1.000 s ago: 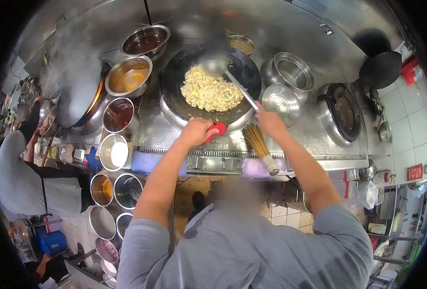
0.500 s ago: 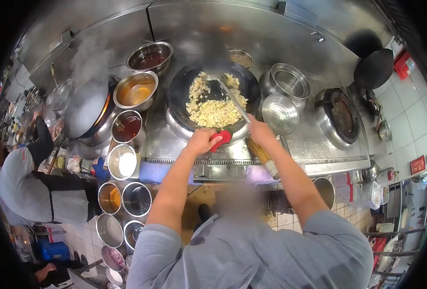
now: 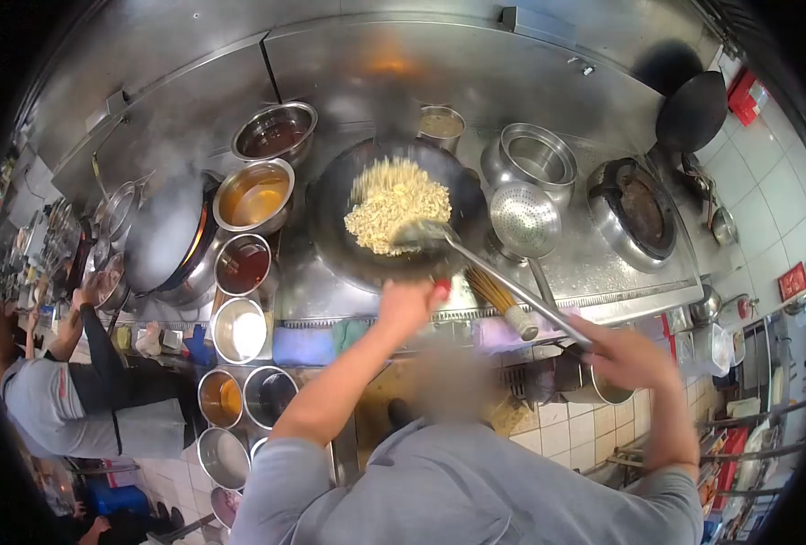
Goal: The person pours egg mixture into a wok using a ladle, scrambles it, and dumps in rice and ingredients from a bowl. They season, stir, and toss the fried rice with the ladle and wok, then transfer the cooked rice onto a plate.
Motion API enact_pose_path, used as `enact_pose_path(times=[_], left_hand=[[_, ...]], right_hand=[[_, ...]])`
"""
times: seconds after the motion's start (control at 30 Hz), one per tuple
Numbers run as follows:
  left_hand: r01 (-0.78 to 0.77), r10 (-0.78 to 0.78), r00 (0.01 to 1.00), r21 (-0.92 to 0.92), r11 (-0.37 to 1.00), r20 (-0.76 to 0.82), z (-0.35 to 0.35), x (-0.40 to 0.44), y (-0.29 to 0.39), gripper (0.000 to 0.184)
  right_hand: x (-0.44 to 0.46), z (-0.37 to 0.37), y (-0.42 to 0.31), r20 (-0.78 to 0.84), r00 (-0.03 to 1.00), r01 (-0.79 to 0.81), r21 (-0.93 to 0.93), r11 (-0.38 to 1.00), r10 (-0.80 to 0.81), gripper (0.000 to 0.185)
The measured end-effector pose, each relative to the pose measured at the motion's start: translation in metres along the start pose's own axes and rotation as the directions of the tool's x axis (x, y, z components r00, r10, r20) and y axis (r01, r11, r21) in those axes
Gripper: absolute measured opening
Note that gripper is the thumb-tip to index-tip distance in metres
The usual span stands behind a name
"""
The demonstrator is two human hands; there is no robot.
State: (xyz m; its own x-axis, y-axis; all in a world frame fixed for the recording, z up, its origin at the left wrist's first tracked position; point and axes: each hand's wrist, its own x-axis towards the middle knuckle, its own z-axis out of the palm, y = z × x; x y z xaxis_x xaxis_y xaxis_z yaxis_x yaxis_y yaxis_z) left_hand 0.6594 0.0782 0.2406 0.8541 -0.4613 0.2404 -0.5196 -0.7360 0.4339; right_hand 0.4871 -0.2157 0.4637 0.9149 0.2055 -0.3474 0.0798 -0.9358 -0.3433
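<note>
My left hand (image 3: 407,307) is closed on a red cloth (image 3: 441,290) at the near rim of a black wok (image 3: 330,227). Fried rice with yellow bits (image 3: 398,204) fills the middle of the wok, its far part blurred by motion. In my right hand (image 3: 634,356) is the handle of a long metal ladle (image 3: 521,292), which slants down to the right. The ladle's bowl lies at the near side of the rice. A bamboo brush (image 3: 503,304) rests on the counter under the ladle's handle.
Right of the wok are a perforated strainer (image 3: 525,220), a metal pot (image 3: 537,156) and another burner (image 3: 643,213). Bowls of orange liquid (image 3: 255,197) and red sauce (image 3: 244,264) stand left. Beyond them, a steaming wok (image 3: 168,232) and a co-worker in grey (image 3: 39,400).
My right hand has moved back and to the right, drawing the ladle to the near side of the wok. The rice has gathered into one mass and is tossing. My left hand has shifted slightly.
</note>
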Motion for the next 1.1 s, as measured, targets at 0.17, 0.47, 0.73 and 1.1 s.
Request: enact_pose_path(times=[0.17, 0.47, 0.73, 1.1], left_hand=[[-0.234, 0.217, 0.954, -0.066, 0.97, -0.206, -0.084, -0.018, 0.051, 0.037], [-0.166, 0.157, 0.981, -0.074, 0.983, -0.113, 0.033, -0.062, 0.031, 0.032], [0.033, -0.024, 0.99, -0.063, 0.997, 0.14, -0.002, 0.0, -0.008, 0.042], [-0.004, -0.001, 0.994, -0.053, 0.999, -0.108, 0.06, -0.019, -0.004, 0.038]], right_hand=[[-0.023, -0.062, -0.03, 0.175, 0.979, -0.077, -0.136, 0.988, 0.1, 0.055], [0.143, 0.078, -0.026, -0.362, 0.932, 0.044, 0.059, 0.997, -0.019, 0.048], [0.02, -0.019, -0.039, 0.062, 0.996, -0.067, -0.049, 0.997, 0.07, 0.054], [0.147, 0.078, -0.015, -0.257, 0.966, 0.032, -0.013, 0.999, -0.034, 0.046]])
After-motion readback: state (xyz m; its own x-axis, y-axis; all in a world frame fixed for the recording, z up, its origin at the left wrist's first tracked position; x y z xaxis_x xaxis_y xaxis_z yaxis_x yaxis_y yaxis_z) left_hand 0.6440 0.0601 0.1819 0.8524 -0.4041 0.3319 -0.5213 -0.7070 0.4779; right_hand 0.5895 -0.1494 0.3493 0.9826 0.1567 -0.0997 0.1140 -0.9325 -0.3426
